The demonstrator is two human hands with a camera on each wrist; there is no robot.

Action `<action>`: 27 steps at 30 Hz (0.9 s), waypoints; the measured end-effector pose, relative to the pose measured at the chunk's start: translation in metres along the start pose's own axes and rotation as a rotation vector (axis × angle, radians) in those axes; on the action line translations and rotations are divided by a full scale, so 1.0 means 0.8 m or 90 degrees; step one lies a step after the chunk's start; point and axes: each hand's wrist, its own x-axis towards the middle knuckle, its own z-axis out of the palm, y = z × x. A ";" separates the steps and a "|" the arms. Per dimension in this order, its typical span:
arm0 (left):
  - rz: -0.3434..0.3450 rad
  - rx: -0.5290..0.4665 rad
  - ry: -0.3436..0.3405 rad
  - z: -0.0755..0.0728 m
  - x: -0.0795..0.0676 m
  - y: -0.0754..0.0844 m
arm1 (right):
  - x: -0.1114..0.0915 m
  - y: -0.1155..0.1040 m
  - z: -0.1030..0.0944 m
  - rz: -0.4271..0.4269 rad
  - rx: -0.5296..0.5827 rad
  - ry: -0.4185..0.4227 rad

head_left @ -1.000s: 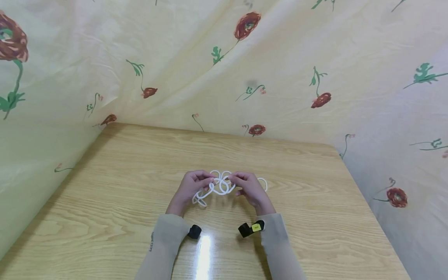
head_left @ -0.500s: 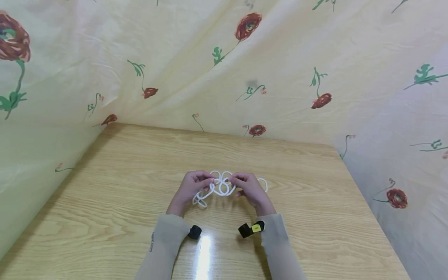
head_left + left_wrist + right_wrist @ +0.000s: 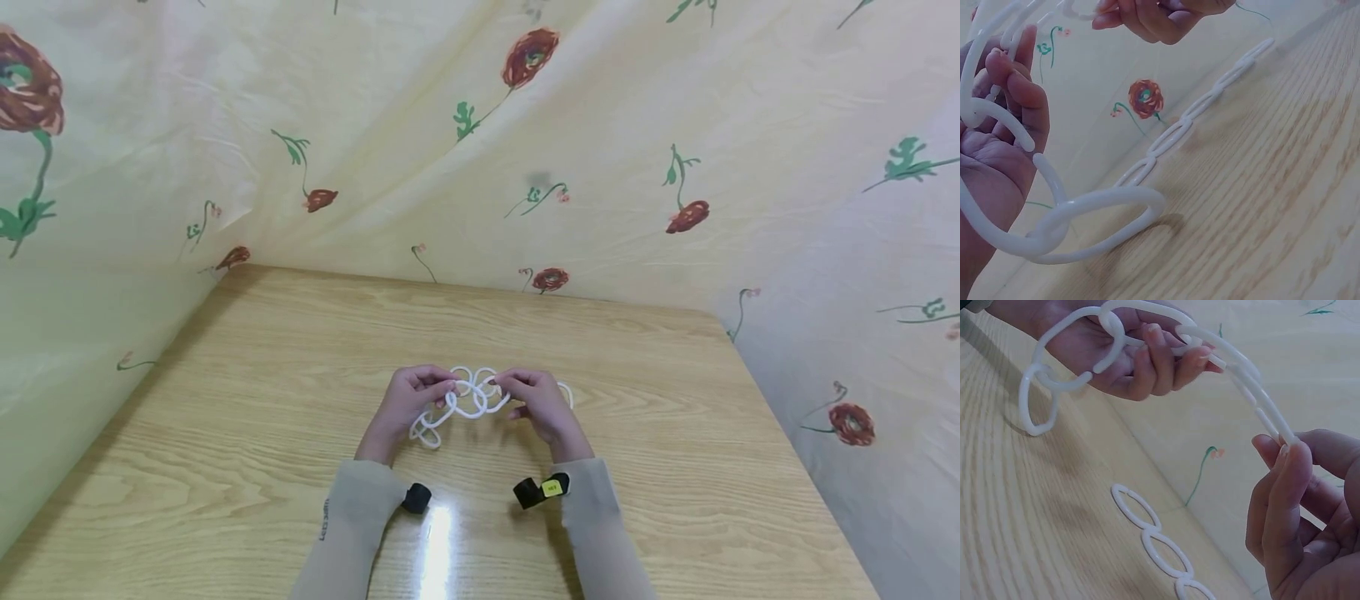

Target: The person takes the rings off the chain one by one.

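A chain of white plastic links point(image 3: 1275, 412), each an oval ring with a small gap in it, stretches between my two hands above the table. My left hand point(image 3: 405, 404) pinches it between thumb and fingers. Several links hang from that side, and the lowest link point(image 3: 1104, 200) is close over the wood. My right hand point(image 3: 543, 408) pinches a link farther along, thumb against fingertips, as the right wrist view shows. Behind the hands, a second row of joined white links point(image 3: 1154, 530) lies flat on the tabletop, partly hidden by my right hand in the head view.
The wooden table point(image 3: 660, 467) has a bright light reflection at its near middle. Cream cloth with red poppies point(image 3: 450, 167) hangs along the back and both sides. A black wrist camera point(image 3: 417, 498) sits at my left cuff, and another camera point(image 3: 528, 493) at the right.
My right hand has shifted slightly to the right, drawing the held links a little farther apart. The hanging end has swung slightly left. The row on the table looks the same.
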 end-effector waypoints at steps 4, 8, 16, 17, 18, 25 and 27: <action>0.002 -0.005 -0.005 0.002 0.000 -0.001 | -0.002 -0.001 -0.009 0.007 0.006 0.030; -0.001 -0.018 -0.007 0.003 0.000 -0.002 | -0.003 -0.004 -0.023 0.011 0.002 0.059; -0.007 -0.035 -0.008 0.001 -0.002 -0.002 | -0.001 -0.005 -0.063 0.022 -0.041 0.131; -0.005 -0.032 -0.010 0.001 -0.003 -0.002 | -0.001 -0.005 -0.068 0.024 -0.050 0.137; -0.004 -0.031 -0.012 0.001 -0.003 -0.002 | 0.000 -0.005 -0.073 0.026 -0.056 0.146; 0.003 -0.039 -0.018 -0.001 -0.001 -0.006 | 0.002 0.001 -0.102 0.044 -0.121 0.163; 0.001 -0.043 -0.016 -0.001 -0.001 -0.006 | 0.002 0.003 -0.106 0.047 -0.144 0.156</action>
